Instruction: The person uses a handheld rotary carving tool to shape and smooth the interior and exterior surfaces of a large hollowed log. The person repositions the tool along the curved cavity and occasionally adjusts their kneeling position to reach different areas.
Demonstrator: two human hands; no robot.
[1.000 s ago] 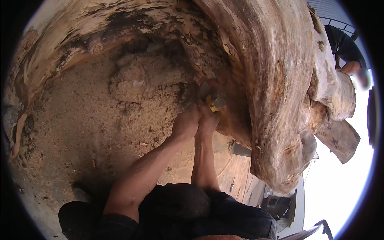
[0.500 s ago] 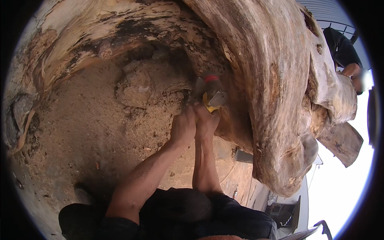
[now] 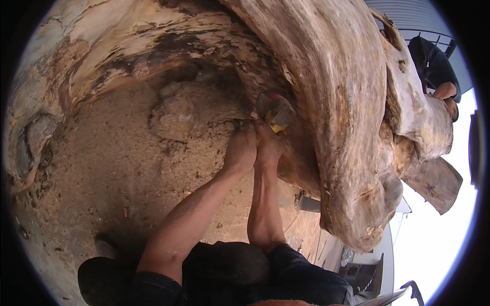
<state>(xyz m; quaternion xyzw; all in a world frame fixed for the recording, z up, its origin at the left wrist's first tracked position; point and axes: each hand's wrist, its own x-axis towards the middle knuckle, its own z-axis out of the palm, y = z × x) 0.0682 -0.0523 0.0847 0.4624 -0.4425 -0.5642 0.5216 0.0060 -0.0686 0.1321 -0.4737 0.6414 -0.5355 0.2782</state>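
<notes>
Both my arms reach forward into the hollow of a big weathered piece of wood [image 3: 352, 112]. Side by side, my left hand [image 3: 241, 149] and my right hand [image 3: 269, 148] are closed around an angle grinder [image 3: 277, 115]. Its grey guard, some yellow housing and a red part show beyond my fingers; the rest is hidden by my hands. The tool's head is close to the dark inner face of the wood. Dust blurs the rough lump [image 3: 178, 109] to the left of it.
Sawdust [image 3: 127, 158] covers the ground inside the curved wood wall [image 3: 66, 66]. A thick limb rises close on my right. At the far right, another person [image 3: 434, 64] in dark clothing is beside the wood. A grey block [image 3: 309, 203] lies under the limb.
The grinder and both hands have shifted slightly up and to the right. The guard is tilted differently, and more haze hangs over the lump and the hollow.
</notes>
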